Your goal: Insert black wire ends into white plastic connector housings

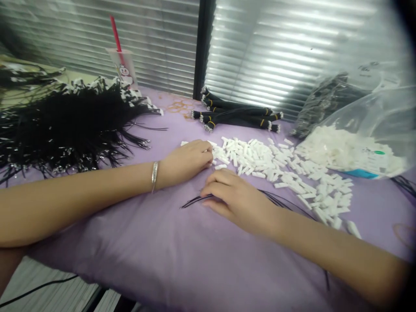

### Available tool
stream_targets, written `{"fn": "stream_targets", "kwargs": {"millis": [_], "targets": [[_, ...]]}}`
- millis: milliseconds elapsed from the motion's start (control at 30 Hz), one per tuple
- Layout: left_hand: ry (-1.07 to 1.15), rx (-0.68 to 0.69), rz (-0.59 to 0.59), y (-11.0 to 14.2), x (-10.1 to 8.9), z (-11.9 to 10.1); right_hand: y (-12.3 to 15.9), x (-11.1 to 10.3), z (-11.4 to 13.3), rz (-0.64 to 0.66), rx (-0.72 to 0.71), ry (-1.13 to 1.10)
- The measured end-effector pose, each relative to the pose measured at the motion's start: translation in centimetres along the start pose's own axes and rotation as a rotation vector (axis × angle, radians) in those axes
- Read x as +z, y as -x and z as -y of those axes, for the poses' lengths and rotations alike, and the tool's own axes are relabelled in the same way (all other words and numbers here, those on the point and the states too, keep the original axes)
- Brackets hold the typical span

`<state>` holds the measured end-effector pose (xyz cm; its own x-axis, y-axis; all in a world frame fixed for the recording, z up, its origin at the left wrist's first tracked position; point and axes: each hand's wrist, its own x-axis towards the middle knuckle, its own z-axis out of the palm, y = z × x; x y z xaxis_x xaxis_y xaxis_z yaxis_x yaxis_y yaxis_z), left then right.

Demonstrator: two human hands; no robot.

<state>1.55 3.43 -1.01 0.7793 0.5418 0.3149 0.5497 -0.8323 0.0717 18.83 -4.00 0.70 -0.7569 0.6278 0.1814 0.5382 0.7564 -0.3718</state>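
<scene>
My left hand [186, 160], with a silver bangle at the wrist, rests on the purple cloth [156, 242] with its fingers curled at the near edge of a spread of small white plastic connectors [260, 160]. What its fingertips hold is hidden. My right hand [234, 197] lies just in front of it, fingers pinched together on thin black wires [195, 200] that run under the palm and out to the right.
A big heap of loose black wires [65, 125] with metal tips fills the left. Banded wire bundles [237, 115] lie at the back, by a drink cup [125, 67] with a red straw. A clear bag of white connectors [357, 147] sits right.
</scene>
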Motion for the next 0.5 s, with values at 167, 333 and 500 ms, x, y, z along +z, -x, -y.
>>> {"fn": "stream_targets", "kwargs": {"millis": [167,333,500], "targets": [[0.458,-0.346,-0.067,-0.6,-1.1,-0.5,-0.4,0.5,-0.5,0.027,0.074,-0.107],[1.426,-0.697,0.074,-0.3,-2.4,-1.7,-0.1,0.8,-0.4,0.046,0.087,-0.102],[1.735,-0.891,0.142,2.0,-3.1,-2.5,0.3,1.4,-0.3,-0.086,0.098,-0.206]]}}
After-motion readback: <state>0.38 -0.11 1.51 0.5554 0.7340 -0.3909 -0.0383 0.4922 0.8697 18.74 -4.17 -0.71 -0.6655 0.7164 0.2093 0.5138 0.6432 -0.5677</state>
